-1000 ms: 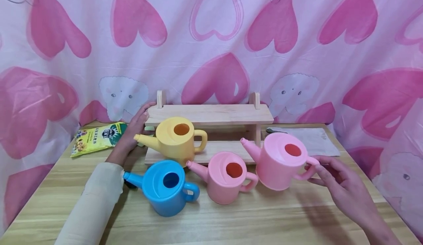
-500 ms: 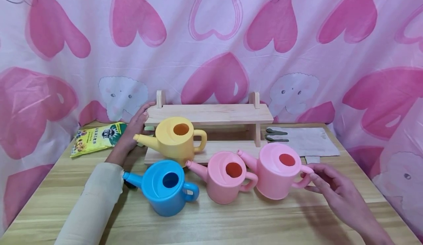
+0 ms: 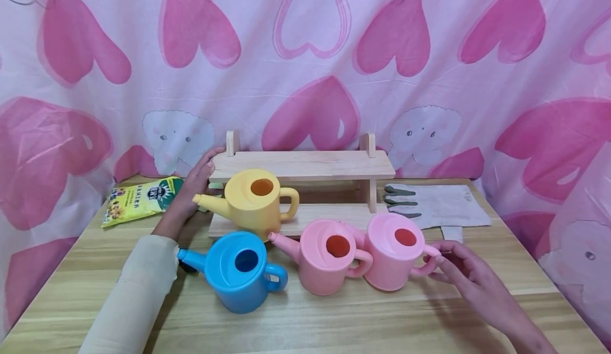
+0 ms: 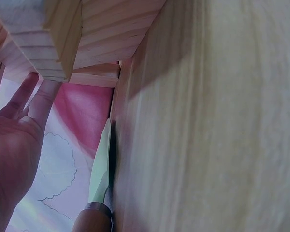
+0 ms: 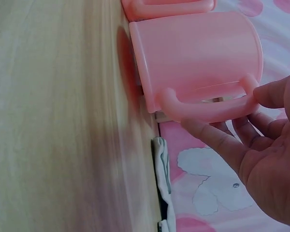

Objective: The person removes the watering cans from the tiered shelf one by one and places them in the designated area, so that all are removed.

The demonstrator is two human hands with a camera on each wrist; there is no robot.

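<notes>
My right hand (image 3: pixel 482 285) pinches the handle of a light pink watering can (image 3: pixel 396 250) between thumb and fingers. In the right wrist view, that can's base is close over the tabletop. Its spout is partly hidden behind a second pink watering can (image 3: pixel 324 269) to its left. A blue watering can (image 3: pixel 238 285) and a yellow watering can (image 3: pixel 253 205) stand further left, all spouts pointing left. My left hand (image 3: pixel 191 189) touches the left end of a two-tier wooden shelf (image 3: pixel 300 164), and its fingers reach out straight in the left wrist view (image 4: pixel 14 140).
Left of the shelf lies a yellow-green packet (image 3: pixel 143 200). A trowel with a pale green blade (image 4: pixel 100 164) lies below my left hand. At the right, a white gardening glove (image 3: pixel 439 205) with green fingertips lies on the wooden table (image 3: pixel 334 327). A heart-patterned curtain (image 3: pixel 305 51) hangs behind.
My right hand has brought the light pink watering can left and down, close beside the other pink one, uncovering more of the glove. The left hand stays at the shelf.
</notes>
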